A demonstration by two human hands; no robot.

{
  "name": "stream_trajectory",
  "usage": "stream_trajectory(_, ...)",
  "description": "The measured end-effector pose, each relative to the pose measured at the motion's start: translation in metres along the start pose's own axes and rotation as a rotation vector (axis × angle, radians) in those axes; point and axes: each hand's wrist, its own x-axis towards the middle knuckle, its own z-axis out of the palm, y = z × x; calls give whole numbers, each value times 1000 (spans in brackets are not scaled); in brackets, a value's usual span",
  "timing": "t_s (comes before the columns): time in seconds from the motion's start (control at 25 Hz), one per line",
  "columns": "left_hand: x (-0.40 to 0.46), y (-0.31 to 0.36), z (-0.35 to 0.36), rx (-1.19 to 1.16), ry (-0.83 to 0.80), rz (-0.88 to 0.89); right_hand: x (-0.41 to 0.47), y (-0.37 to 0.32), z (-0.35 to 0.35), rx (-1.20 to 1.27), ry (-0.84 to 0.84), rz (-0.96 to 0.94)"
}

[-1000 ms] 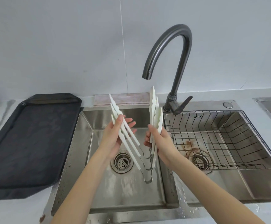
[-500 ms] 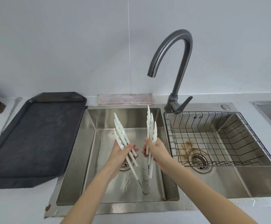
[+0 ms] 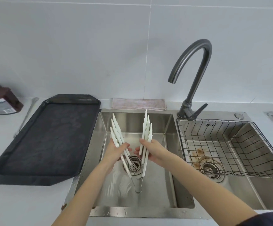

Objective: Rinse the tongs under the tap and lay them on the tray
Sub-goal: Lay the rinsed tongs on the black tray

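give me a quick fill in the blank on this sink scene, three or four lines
1. Both hands hold the white tongs over the ____ basin of the sink.
2. The dark tray lies to the ____ of that basin.
3. The wire rack sits in the ____ basin.
4. From the tap, ____ water runs.

Missing words: left; left; right; no

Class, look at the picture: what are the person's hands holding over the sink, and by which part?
White tongs: left hand grips one set of arms, right hand the other, both mid-length.

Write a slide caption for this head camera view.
Both hands, left and right, hold white tongs spread open over the left sink basin, beside a dark tray.
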Motion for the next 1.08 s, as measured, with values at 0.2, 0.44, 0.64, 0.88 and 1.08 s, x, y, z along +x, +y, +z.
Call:
stream_trajectory(0.2, 12, 27, -57, -19, 63, 56, 23, -33, 51, 93, -80, 62)
stream_trajectory(0.44, 46, 47, -131, 6, 142, 43, 60, -64, 121, 64, -130, 95)
stream_trajectory(0.64, 86, 52, -174, 101, 182, 4, 105, -79, 164, 43, -141, 169)
stream_trajectory(0.88, 134, 41, -207, 236, 232, -88, 152, -82, 189, -35, -212, 286)
stream_trajectory(1.08, 156, 34, -215, 432, 228, -125, 169, -91, 196, -213, -256, 338)
